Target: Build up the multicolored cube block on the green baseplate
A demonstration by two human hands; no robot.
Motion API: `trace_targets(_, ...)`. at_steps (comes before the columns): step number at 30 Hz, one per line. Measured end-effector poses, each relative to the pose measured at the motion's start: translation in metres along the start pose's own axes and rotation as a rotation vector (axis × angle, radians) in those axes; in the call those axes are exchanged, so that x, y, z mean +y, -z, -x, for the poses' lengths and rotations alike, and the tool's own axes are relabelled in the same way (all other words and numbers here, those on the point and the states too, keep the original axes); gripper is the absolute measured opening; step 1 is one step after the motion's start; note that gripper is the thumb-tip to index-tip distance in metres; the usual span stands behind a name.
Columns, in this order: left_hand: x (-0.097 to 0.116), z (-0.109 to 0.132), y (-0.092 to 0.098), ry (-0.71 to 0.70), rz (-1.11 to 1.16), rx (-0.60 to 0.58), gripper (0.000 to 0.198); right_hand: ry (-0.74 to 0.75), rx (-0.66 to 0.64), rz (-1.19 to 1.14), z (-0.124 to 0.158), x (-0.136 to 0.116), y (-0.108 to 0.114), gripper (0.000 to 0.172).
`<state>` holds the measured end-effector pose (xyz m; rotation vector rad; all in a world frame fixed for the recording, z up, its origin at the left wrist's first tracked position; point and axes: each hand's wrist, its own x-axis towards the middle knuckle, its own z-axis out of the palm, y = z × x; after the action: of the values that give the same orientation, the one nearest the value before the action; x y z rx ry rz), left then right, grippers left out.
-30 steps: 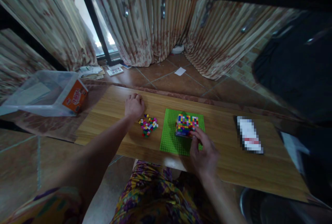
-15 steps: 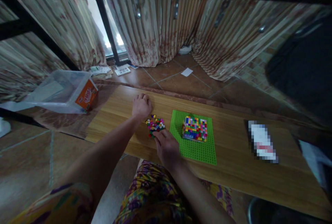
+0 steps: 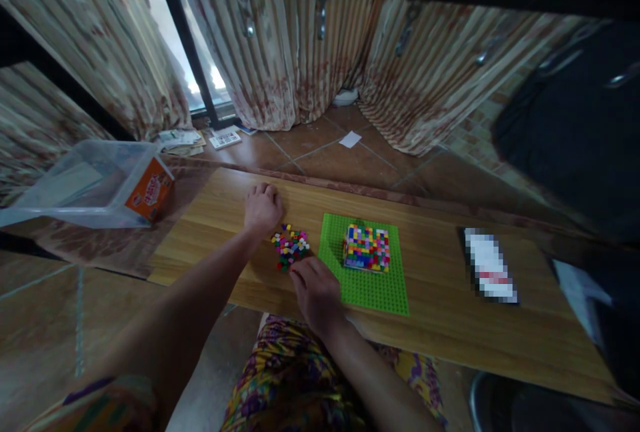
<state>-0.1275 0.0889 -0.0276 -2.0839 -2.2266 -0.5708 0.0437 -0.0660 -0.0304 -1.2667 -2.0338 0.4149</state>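
A small heap of loose coloured bricks (image 3: 290,245) lies on the wooden table (image 3: 450,312). My left hand (image 3: 262,209) rests as a loose fist on the table just behind and left of the heap. My right hand (image 3: 316,292) sits at the heap's near edge with its fingertips curled down among the bricks; what they pinch is hidden. To the right lies a green baseplate (image 3: 370,285) with a multicoloured block of stacked bricks (image 3: 367,247) built on its far half.
A clear plastic bin (image 3: 85,185) with an orange label lies tipped at the table's left end. A blurred-out flat object (image 3: 490,265) lies on the right part of the table. Curtains and a tiled floor with scattered papers (image 3: 200,139) are beyond.
My right hand left the stacked brick block on the baseplate and moved left to the near edge of the loose brick heap. My left hand stayed put.
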Motion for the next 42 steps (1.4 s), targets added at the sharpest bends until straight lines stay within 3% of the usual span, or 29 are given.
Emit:
trace_targets(8,-0.001,-0.001,-0.001,-0.009,-0.003,0.011,0.03,-0.201,0.154,-0.177,0.032,0.002,0.048,0.015)
trace_targets(13,0.0,-0.001,0.002,-0.015,-0.011,0.005,0.03,-0.327,0.281,-0.119,0.038,0.024,0.086,0.014)
trace_targets(17,0.0,-0.002,0.002,-0.019,-0.023,0.004,0.03,-0.381,0.376,-0.028,0.033,0.044,0.104,0.018)
trace_targets(23,-0.002,-0.004,0.0,-0.024,-0.029,0.006,0.03,-0.366,0.39,0.047,0.026,0.059,0.105,0.022)
trace_targets(42,-0.003,-0.003,-0.001,-0.031,-0.022,0.014,0.03,-0.448,0.41,0.022,0.028,0.064,0.104,0.023)
